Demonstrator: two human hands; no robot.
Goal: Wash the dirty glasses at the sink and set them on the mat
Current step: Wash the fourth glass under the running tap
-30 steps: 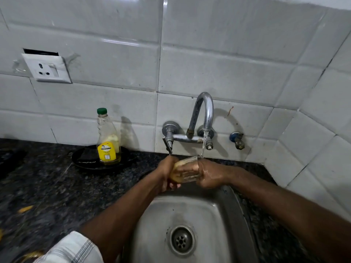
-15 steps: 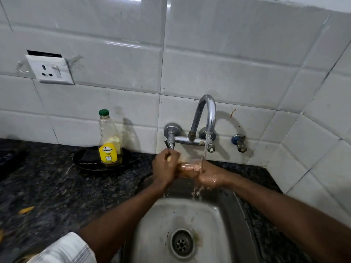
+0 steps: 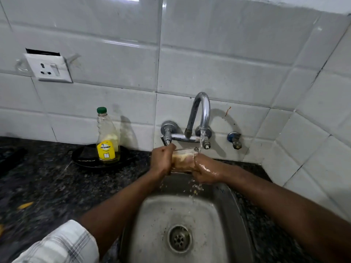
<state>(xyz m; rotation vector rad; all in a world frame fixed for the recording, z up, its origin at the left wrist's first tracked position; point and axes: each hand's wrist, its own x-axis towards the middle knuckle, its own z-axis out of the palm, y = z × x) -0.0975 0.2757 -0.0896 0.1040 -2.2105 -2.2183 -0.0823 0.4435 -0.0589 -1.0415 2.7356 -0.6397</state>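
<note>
Speckled counter (image 3: 47, 186), steel sink (image 3: 157, 224), tiled wall (image 3: 209, 54).

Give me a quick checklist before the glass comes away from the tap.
1. Grip: left hand and right hand both wrap the glass: ok.
2. Water: the tap is running, and the stream lands at the glass rim and right hand: ok.
3. Cleanliness: the glass looks cloudy and brownish inside: not ok.
4. Drips: runoff falls into the sink: ok.
5. Mat: not in view: cannot tell.
6. Soap bottle: upright on the black plate, apart from the hands: ok.
</note>
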